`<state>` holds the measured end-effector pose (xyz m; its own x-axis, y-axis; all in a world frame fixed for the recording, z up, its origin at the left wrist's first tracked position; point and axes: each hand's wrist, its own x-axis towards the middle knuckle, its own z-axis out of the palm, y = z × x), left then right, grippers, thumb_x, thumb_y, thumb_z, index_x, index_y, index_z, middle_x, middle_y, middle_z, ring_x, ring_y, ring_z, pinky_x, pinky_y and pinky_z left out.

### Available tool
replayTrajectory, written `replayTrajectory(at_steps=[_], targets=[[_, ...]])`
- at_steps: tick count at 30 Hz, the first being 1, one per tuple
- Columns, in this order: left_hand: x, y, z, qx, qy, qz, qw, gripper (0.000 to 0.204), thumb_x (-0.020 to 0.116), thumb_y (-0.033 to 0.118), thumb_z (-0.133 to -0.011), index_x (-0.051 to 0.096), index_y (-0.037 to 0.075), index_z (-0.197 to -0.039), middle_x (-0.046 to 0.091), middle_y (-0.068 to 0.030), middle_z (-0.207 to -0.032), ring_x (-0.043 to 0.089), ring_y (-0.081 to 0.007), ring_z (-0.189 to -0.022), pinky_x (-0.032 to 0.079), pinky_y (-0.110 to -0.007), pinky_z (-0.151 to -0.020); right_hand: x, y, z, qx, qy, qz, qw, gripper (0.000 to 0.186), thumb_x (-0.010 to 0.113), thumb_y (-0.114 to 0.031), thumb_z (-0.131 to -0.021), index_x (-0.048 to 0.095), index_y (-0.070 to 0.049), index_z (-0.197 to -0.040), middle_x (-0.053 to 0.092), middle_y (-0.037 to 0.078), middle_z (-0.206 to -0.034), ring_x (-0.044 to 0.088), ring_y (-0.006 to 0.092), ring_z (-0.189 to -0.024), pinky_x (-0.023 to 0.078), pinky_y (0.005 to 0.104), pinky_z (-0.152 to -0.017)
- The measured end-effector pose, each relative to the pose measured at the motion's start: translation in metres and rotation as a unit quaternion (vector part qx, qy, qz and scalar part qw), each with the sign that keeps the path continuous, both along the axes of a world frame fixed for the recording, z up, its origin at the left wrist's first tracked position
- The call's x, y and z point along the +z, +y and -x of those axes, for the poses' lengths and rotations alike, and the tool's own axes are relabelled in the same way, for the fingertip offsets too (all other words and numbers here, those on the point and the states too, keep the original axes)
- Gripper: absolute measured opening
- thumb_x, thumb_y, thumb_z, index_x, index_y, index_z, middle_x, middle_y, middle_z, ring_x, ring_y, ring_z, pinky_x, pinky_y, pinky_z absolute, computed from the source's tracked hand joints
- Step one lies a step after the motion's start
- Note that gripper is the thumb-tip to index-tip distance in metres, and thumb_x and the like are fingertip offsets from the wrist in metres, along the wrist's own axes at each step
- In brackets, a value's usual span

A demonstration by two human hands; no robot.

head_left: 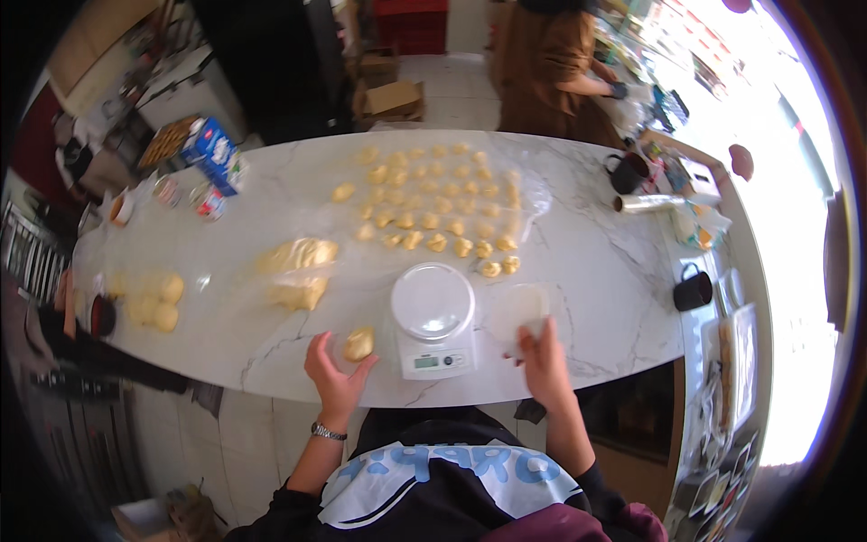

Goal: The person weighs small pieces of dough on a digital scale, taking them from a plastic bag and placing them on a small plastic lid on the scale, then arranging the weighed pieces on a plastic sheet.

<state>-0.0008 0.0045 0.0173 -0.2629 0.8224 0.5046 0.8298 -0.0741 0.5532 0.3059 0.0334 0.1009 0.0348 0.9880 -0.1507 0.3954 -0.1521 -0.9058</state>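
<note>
My left hand [337, 384] is at the table's front edge, fingers and thumb spread beside a yellow dough lump [358, 342]; the thumb lies close to it, and I cannot tell whether they touch. My right hand [545, 369] pinches a translucent, pale dough scraper [521, 309], whose flat blade stretches away from the fingers. Between the hands stands a white kitchen scale [437, 348] with a bare round pan [433, 300]. Left of it, a larger dough mass [300, 271] lies partly under plastic film. Beyond the scale, many small dough pieces [437, 242] sit in rows, mostly film-covered.
Round dough balls [164, 316] rest at the far left near a dark bowl [102, 315]. A blue carton [215, 155] and jars stand at the back left. Dark mugs [693, 289] and a film roll [647, 203] line the right side. Another person [551, 68] stands beyond the table.
</note>
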Motion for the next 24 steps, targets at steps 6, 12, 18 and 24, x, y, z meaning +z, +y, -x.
replayTrajectory(at_steps=[6, 12, 18, 24], targets=[[-0.026, -0.004, 0.010, -0.010, -0.128, -0.015, 0.992, 0.038, 0.083, 0.013, -0.066, 0.064, 0.005, -0.098, 0.065, -0.0102, -0.099, 0.059, -0.0267, -0.092, 0.048, -0.036, -0.081, 0.018, 0.043, 0.136, 0.416, -0.189, -0.053, 0.888, 0.026, 0.046, -0.020, -0.096, 0.037, 0.003, -0.104, 0.061, 0.026, -0.068, 0.060, 0.0451, -0.069, 0.047, 0.0511, -0.060], [-0.022, -0.019, 0.016, -0.058, -0.172, 0.027, 0.983, 0.031, 0.078, 0.003, -0.070, 0.064, 0.003, -0.097, 0.064, -0.0101, -0.100, 0.062, -0.0222, -0.088, 0.053, -0.030, -0.077, -0.028, 0.055, 0.187, 0.499, -0.246, -0.137, 0.820, 0.027, 0.049, -0.016, -0.090, 0.039, 0.003, -0.107, 0.063, 0.024, -0.068, 0.062, 0.0440, -0.064, 0.048, 0.0515, -0.056], [-0.004, -0.028, 0.011, -0.061, -0.382, 0.006, 0.922, 0.019, 0.073, 0.004, -0.079, 0.059, 0.000, -0.090, 0.060, -0.0075, -0.089, 0.062, -0.0149, -0.078, 0.052, -0.025, -0.068, -0.029, 0.009, 0.164, 0.429, -0.256, -0.054, 0.865, 0.022, 0.045, -0.019, -0.093, 0.039, 0.000, -0.103, 0.063, 0.019, -0.064, 0.064, 0.0388, -0.058, 0.050, 0.0484, -0.049], [0.022, 0.024, -0.013, -0.213, -0.382, 0.137, 0.889, 0.027, 0.059, 0.014, -0.094, 0.055, 0.000, -0.116, 0.058, -0.0071, -0.101, 0.060, -0.0122, -0.088, 0.051, -0.024, -0.074, 0.002, 0.027, 0.093, 0.178, -0.082, -0.063, 0.978, 0.021, 0.047, -0.017, -0.097, 0.035, -0.002, -0.103, 0.062, 0.019, -0.064, 0.064, 0.0341, -0.055, 0.049, 0.0432, -0.050]])
